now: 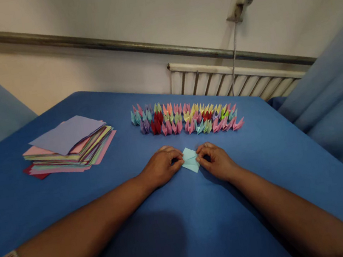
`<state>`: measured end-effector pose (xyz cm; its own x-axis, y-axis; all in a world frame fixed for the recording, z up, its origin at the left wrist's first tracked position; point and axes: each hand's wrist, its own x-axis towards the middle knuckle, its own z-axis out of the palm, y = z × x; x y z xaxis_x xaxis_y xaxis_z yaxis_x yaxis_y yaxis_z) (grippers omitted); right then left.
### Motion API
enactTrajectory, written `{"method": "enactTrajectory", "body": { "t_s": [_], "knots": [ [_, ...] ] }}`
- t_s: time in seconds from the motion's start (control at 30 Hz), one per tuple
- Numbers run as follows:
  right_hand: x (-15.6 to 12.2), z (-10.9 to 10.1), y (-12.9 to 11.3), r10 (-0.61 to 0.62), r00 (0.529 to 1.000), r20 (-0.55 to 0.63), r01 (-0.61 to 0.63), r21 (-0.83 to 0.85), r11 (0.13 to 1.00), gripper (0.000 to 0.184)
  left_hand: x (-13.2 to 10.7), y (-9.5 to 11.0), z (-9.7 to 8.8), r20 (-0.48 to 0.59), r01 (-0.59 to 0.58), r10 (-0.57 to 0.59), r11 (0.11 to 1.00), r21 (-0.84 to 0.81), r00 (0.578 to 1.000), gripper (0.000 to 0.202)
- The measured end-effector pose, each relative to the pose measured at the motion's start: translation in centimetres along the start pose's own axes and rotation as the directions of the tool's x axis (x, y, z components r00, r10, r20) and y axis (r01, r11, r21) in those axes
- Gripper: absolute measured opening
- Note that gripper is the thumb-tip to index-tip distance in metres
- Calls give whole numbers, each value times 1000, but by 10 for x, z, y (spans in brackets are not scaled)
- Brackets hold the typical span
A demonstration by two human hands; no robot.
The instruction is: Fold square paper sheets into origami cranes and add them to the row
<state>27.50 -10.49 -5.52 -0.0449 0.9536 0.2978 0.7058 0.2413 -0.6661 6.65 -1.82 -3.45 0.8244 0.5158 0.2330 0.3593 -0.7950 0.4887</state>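
Observation:
A small, light turquoise piece of folded paper (191, 160) is held between my two hands, low over the blue-covered table (162, 241). My left hand (162, 164) pinches its left edge between thumb and fingers. On the opposite side, my right hand (214, 160) grips the right edge in the same pinching way. Fold lines and overlapping flaps show on the paper's face. Beyond my hands stand rows of folded paper cranes (186, 117) in pink, red, yellow, green, turquoise and purple.
A loose stack of coloured paper sheets (67, 146) lies to the left, a lilac sheet on top. Behind the table are a wall with a metal pipe (107, 43), a radiator (209, 77) and a socket with a cable (237, 7). Blue curtains (340, 94) hang at both sides.

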Motion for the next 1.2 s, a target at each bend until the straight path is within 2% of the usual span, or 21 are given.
{"method": "enactTrajectory", "body": {
  "t_s": [0.2, 0.33, 0.4, 0.43, 0.53, 0.6, 0.77, 0.87, 1.03, 1.2],
  "knots": [
    [1, 1, -1, -1, 1000, -6, 1, -109, 994, 4, 1, 1, 4, -29, 27, -26, 998, 53, 999, 8],
    [0, 0, -1, -85, 994, 69, 96, -172, 980, 37, 0, 1, 4, -21, -78, 80, 993, 86, 997, 16],
    [-1, 0, 0, -125, 984, 127, 146, -172, 974, 43, -1, 2, 3, 1, -129, 129, 986, 106, 992, 19],
    [-1, -1, 0, -133, 984, 122, 151, -154, 976, 43, -1, 3, 3, 13, -138, 137, 984, 113, 990, 20],
    [-1, -2, 0, -135, 991, 2, 135, -79, 988, 48, -1, 5, 1, 32, -118, 115, 987, 112, 993, 21],
    [-1, -3, -1, -146, 989, -11, 144, -91, 985, 51, -1, 5, 0, 27, -109, 107, 989, 101, 994, 22],
    [0, -6, 0, -193, 961, 201, 231, -191, 954, 32, -4, 1, -1, 38, -170, 167, 978, 123, 985, 25],
    [0, -7, 1, -181, 964, 196, 220, -202, 954, 27, -6, 3, -2, 42, -198, 193, 966, 168, 980, 24],
    [1, -7, -1, -175, 968, 180, 216, -242, 946, 28, -7, 12, -4, 142, -276, 249, 935, 221, 958, 27],
    [2, -7, -4, -202, 961, 186, 244, -241, 939, 27, -9, 22, -4, 85, -247, 232, 936, 251, 969, 27]
  ]
}}
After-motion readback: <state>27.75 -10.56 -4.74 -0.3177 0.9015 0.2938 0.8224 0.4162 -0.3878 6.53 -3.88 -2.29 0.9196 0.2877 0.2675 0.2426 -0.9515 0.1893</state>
